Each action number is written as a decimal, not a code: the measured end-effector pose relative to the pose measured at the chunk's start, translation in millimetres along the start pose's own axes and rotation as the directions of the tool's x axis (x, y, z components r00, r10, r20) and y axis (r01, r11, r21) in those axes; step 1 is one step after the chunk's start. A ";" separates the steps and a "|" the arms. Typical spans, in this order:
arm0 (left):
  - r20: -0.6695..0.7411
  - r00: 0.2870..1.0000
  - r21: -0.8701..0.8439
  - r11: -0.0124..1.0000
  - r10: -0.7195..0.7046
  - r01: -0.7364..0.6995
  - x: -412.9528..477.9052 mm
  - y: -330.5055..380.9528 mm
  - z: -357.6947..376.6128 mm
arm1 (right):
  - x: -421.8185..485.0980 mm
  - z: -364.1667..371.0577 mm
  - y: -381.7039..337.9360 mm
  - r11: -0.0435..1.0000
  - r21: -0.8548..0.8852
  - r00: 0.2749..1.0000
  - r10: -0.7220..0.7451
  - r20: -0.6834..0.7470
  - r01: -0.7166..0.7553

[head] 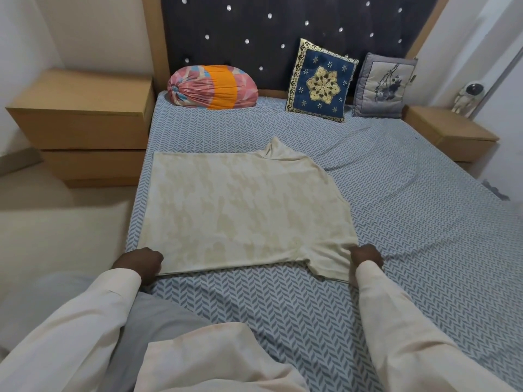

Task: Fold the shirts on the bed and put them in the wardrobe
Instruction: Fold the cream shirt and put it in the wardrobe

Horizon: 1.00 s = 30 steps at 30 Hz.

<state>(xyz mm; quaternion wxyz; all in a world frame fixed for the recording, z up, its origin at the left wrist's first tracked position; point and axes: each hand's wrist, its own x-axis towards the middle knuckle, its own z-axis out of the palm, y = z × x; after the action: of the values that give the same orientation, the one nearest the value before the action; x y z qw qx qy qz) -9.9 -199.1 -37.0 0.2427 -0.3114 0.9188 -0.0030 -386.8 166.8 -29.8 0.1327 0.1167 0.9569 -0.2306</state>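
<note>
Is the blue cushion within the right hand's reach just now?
Probably not without leaning in: the right hand grips the shirt near the person, while the blue cushion stands across the bed by the headboard.

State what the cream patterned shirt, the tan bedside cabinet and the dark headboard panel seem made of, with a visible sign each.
Cream patterned shirt: soft matt fabric, possibly cotton; lies limp and creased. Tan bedside cabinet: probably laminated board; smooth faces, sharp edges. Dark headboard panel: apparently tufted upholstery; shiny buttons.
</note>
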 end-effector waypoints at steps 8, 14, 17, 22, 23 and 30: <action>-0.002 1.000 -0.006 1.000 -0.015 0.015 4.2 2.0 0.7 | -4.6 2.7 4.5 0.997 0.054 0.998 0.048 -0.047 -0.045; -0.009 1.000 0.000 1.000 -0.018 0.018 4.5 2.3 0.6 | -19.5 16.0 -0.7 0.916 -0.270 0.909 -0.358 -0.214 0.298; -0.018 0.999 -0.004 0.999 -0.035 0.035 2.3 2.6 1.0 | -42.1 31.6 -20.6 0.706 -0.093 0.709 -0.705 0.000 0.702; -0.033 0.998 -0.035 0.998 -0.047 0.046 -3.7 -0.9 4.0 | -71.6 55.7 -40.6 0.270 -0.230 0.354 -0.728 0.586 0.935; -0.028 0.998 -0.039 0.998 -0.050 0.049 -5.5 -2.0 4.2 | -71.7 58.2 -40.9 0.221 -0.264 0.339 -0.729 0.594 0.939; 0.014 0.998 -0.058 0.996 -0.064 0.065 -18.1 -4.6 -4.3 | -63.0 56.1 -49.7 0.236 -0.206 0.313 -0.755 0.576 0.950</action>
<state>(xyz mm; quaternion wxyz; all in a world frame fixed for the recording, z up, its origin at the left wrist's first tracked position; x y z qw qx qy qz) 3.2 -193.1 -24.5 0.2387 -0.3477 0.9065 0.0178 -330.7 87.0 -38.2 0.1783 -0.5213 0.8344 -0.0158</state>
